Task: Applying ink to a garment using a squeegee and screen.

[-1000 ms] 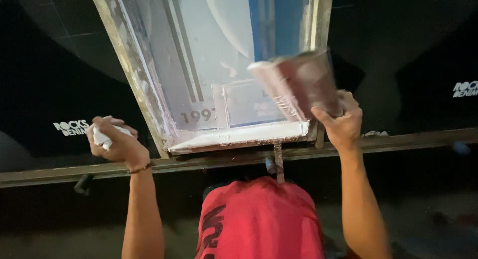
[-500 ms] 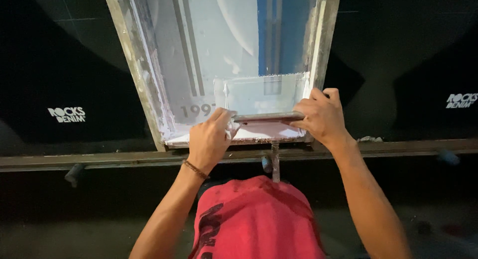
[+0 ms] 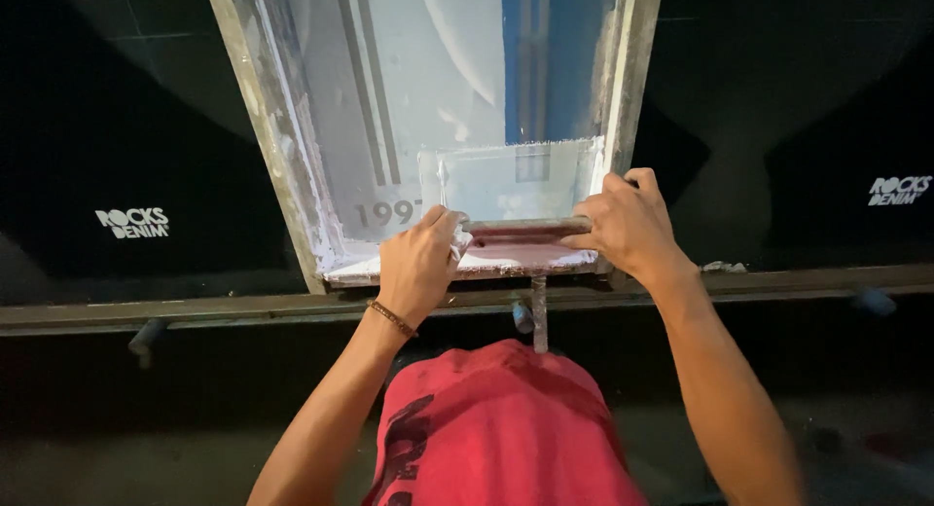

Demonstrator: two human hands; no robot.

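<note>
Head view shows both hands gripping a squeegee [image 3: 520, 232] at the near end of a printing screen [image 3: 389, 107]: the left hand [image 3: 418, 263] is clenched around its left end, the right hand [image 3: 628, 224] around its right end. White ink [image 3: 506, 180] lies on the mesh just beyond the blade, and black fabric [image 3: 126, 146] lies on both sides of the frame [image 3: 258, 126].

A long dark print table [image 3: 117, 126] carries black fabric [image 3: 798, 97] and a screen frame [image 3: 272, 146].
</note>
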